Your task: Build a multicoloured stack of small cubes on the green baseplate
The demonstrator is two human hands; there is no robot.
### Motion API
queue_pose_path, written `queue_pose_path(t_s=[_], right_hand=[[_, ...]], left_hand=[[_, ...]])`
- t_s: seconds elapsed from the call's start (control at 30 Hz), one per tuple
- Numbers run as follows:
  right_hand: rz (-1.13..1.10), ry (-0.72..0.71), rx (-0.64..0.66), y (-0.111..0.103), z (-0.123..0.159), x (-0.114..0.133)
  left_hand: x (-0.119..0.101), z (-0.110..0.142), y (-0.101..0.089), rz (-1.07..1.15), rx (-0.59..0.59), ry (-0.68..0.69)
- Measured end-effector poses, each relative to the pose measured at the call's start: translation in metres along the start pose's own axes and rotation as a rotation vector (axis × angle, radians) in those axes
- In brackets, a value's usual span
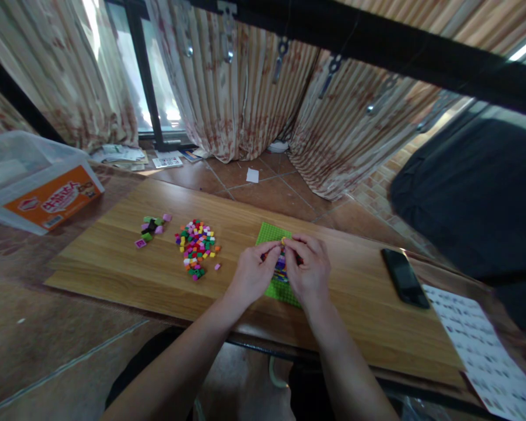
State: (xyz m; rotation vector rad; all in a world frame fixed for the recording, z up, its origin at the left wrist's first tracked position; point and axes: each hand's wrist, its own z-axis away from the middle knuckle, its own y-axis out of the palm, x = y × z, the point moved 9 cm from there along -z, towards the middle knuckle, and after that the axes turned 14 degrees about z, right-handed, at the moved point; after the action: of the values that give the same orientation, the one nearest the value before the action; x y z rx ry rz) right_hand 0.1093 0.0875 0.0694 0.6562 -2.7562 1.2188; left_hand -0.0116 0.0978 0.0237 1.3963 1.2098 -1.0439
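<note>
A green studded baseplate [269, 234] lies on the wooden board [158, 275] in front of me. Several small coloured bricks [281, 268] are stacked on it between my hands. My left hand [252, 275] rests on the plate's left side with its fingers closed on the stack. My right hand [307, 269] is on the plate's right side and pinches a small yellow brick [283, 240] at the top of the stack. A heap of loose coloured bricks [196, 247] lies to the left of the plate. A smaller group of purple, green and black pieces [152, 228] lies further left.
A black phone [405, 277] lies on the board's right part, beside a printed sheet [482, 345] at the right edge. A clear plastic box with an orange label [39, 187] stands at the far left. Curtains and a tiled floor lie beyond the board.
</note>
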Motion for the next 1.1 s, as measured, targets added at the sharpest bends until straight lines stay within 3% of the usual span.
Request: queue_pose_path(t_s=[0.4, 0.6, 0.77, 0.97, 1.1], right_hand=[[-0.026, 0.017, -0.004, 0.001, 0.0, 0.002], [-0.063, 0.056, 0.009, 0.003, 0.001, -0.002], [-0.153, 0.113, -0.017, -0.003, 0.006, -0.013], [-0.226, 0.275, -0.173, -0.023, 0.007, -0.038], [-0.226, 0.25, -0.216, -0.033, 0.008, -0.026]], left_hand=[[0.003, 0.0, 0.0, 0.02, -0.016, -0.017], [0.016, -0.002, -0.005, 0.152, -0.054, -0.074], [0.028, 0.001, -0.001, 0.416, -0.108, -0.241], [0.034, 0.008, -0.002, 0.846, -0.191, -0.504], [0.027, 0.006, -0.001, 1.258, -0.227, -0.586]])
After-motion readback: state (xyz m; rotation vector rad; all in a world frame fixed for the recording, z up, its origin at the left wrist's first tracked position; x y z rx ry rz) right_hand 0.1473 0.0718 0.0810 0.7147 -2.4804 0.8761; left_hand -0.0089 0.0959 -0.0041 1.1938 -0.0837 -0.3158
